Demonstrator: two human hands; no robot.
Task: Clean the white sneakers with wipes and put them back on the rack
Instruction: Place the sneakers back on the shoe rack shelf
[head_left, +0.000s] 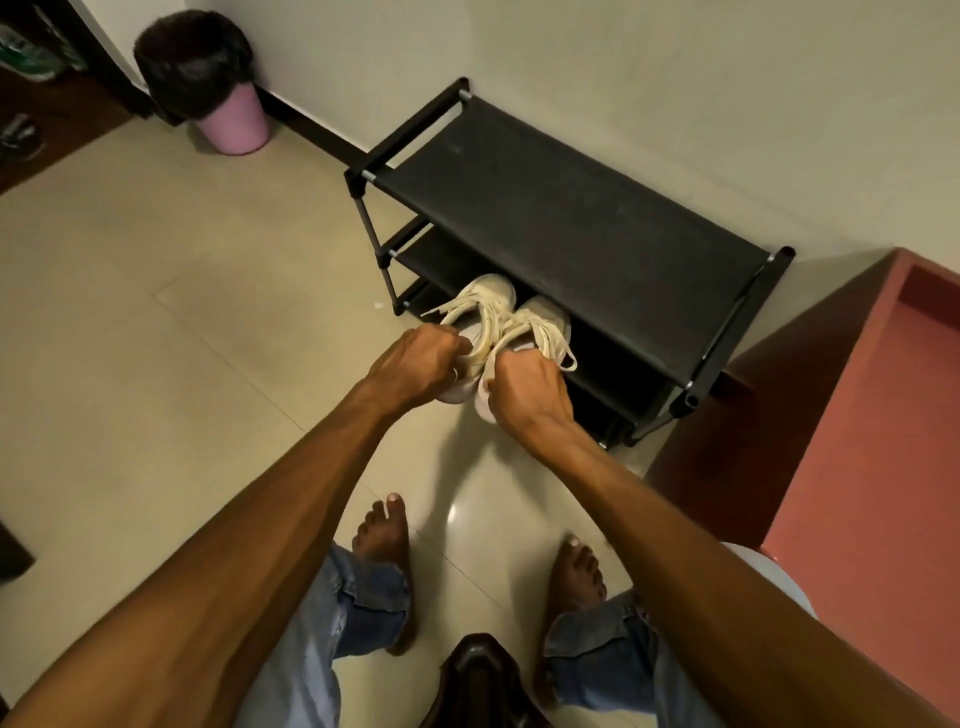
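1. While the person bends forward over the tiled floor (156, 312), both arms reach out to the black shoe rack (571, 208), which stands against the wall.
2. The left hand (418, 364) has its fingers curled tight round the heel end of the left sneaker (488, 299). A ring (455, 373) shows on one finger.
3. The right hand (527, 392) is curled just as firmly round the heel end of the right sneaker (545, 314).
4. Both white shoes lie side by side and touching. Their toes are tucked in under the rack's top shelf and their heels stick out towards the person.
5. Loose laces (498, 332) spill across both shoes.
6. From here I cannot tell whether the soles rest on a lower shelf or are lifted off it.
7. A pink bin (234, 124) lined with a black bag stands in the corner, well apart from the rack.
8. A reddish cabinet (857, 415) stands just beside the rack's other end.
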